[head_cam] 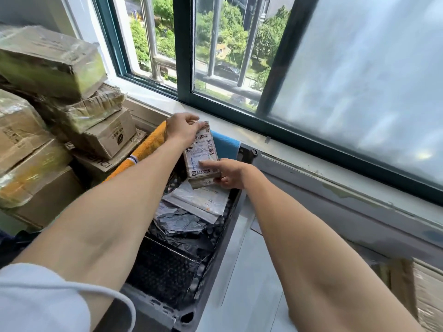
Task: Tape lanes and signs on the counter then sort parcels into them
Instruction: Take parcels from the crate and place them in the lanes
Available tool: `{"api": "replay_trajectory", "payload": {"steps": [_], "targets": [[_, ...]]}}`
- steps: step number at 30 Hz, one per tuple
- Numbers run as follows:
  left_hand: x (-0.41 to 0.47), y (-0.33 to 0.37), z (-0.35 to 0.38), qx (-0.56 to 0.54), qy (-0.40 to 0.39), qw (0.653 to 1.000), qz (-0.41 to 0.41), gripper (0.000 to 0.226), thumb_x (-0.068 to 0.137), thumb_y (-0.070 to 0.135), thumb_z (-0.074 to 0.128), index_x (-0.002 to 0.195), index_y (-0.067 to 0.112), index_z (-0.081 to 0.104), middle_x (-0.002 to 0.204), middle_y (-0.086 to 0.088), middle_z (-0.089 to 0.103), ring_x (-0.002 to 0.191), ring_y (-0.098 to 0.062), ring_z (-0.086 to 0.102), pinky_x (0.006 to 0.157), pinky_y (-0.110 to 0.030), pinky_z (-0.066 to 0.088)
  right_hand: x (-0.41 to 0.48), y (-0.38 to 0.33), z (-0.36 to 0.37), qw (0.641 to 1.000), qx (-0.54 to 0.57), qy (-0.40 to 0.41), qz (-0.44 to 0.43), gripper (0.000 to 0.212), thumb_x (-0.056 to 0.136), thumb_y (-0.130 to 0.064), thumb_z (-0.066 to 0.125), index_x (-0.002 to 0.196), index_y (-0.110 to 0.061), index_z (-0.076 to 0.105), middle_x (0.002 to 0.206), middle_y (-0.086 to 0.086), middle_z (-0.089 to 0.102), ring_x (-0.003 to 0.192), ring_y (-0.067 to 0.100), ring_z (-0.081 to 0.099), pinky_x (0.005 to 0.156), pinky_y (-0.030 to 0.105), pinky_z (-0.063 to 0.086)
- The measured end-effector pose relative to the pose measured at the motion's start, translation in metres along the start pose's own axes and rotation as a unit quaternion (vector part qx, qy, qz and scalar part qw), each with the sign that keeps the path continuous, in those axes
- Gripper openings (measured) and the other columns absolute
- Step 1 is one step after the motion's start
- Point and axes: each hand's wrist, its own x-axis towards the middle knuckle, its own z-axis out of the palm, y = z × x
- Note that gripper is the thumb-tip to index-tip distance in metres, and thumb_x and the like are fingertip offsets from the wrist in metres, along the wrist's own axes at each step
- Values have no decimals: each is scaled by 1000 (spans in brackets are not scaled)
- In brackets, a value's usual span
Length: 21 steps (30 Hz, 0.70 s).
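Sleeve: a pale sleeve (36, 300) is seen at 7 o'clock, pushed up the left arm.
Crate: a dark plastic crate (211, 267) is set at 6 o'clock and runs toward 12 o'clock between the two forearms.
Crate contents: a black bubble mailer (163, 267) lies nearest; a crumpled grey poly bag (177, 221) lies beyond it, and a white poly mailer (203, 200) is laid past that.
Right hand: the right hand (229, 174) is closed on the lower right corner of the parcel, its forefinger laid flat across the label.
Parcel: a small labelled cardboard parcel (201, 154) is held nearly upright over the far end of the crate, just above the white poly mailer.
Left hand: the left hand (182, 128) is pinched around the parcel's top edge, at 12 o'clock from the right hand.
Cloths: an orange towel (143, 149) is draped at 10 o'clock of the parcel and a blue cloth (226, 143) at 2 o'clock.
Boxes: taped cardboard boxes (48, 65) are stacked at 9 to 10 o'clock.
Window: a green-framed window (187, 44) is seen at 12 o'clock.
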Motion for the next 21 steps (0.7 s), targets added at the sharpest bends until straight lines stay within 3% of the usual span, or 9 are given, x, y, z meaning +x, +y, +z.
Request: {"api": "replay_trajectory", "payload": {"steps": [3, 5, 8, 11, 13, 15, 17, 19, 21], "targets": [[-1, 24, 2, -7, 9, 999, 50, 39, 80, 39, 76, 115, 21, 71, 110, 0, 72, 100, -15, 65, 87, -28, 52, -10, 4, -7, 999, 49, 14, -20, 47, 82, -48, 73, 119, -21, 62, 103, -1, 66, 69, 9, 52, 48, 17, 42], [-1, 40, 9, -20, 21, 996, 84, 46, 82, 37, 76, 124, 22, 65, 116, 0, 69, 104, -13, 62, 85, -27, 49, -15, 3, -11, 994, 96, 40, -41, 58, 80, -51, 74, 127, -21, 58, 104, -1, 64, 66, 9, 50, 49, 17, 41], [-3, 61, 21, -86, 15, 993, 72, 58, 85, 40, 72, 137, 21, 54, 120, 2, 63, 108, -15, 58, 90, -30, 49, -23, -1, -19, 979, 167, 80, -85, 56, 80, -51, 75, 124, -21, 57, 101, -2, 66, 67, 11, 59, 53, 20, 49], [-7, 74, 33, -216, -101, 971, -22, 69, 83, 57, 68, 136, 16, 52, 117, 0, 66, 100, -17, 65, 86, -33, 54, -32, 1, -34, 969, 170, 126, -126, 61, 78, -52, 76, 126, -22, 52, 106, 1, 69, 69, 13, 65, 62, 26, 54], [-9, 75, 36, -298, -248, 917, -91, 77, 81, 64, 64, 136, 12, 52, 121, -12, 67, 104, -31, 67, 94, -46, 53, -41, 6, -45, 969, 161, 127, -134, 71, 77, -52, 76, 134, -20, 47, 110, 5, 69, 73, 16, 67, 70, 30, 56], [-12, 74, 39, -324, -345, 876, -92, 73, 83, 64, 62, 131, 10, 57, 120, -17, 68, 106, -37, 67, 96, -53, 51, -52, 13, -55, 976, 142, 104, -128, 73, 79, -55, 73, 137, -21, 46, 116, 7, 67, 85, 21, 69, 84, 39, 56], [-12, 72, 46, -318, -354, 877, -70, 70, 83, 61, 65, 129, 9, 58, 119, -17, 68, 107, -37, 66, 97, -56, 50, -62, 19, -64, 984, 102, 91, -112, 71, 80, -68, 61, 135, -26, 49, 125, 3, 64, 103, 24, 67, 99, 48, 44], [-15, 73, 54, -314, -344, 883, -59, 72, 80, 61, 67, 129, 9, 58, 119, -16, 68, 108, -37, 66, 97, -56, 49, -71, 24, -74, 982, 88, 125, -113, 72, 81, -78, 47, 136, -30, 51, 134, 1, 58, 123, 27, 54, 110, 51, 29], [-22, 77, 65, -320, -354, 877, -61, 70, 81, 61, 66, 129, 11, 59, 118, -14, 69, 107, -35, 67, 96, -56, 50, -79, 30, -86, 965, 128, 174, -145, 67, 85, -73, 47, 137, -31, 50, 136, 1, 57, 127, 25, 49, 114, 53, 26]]}}
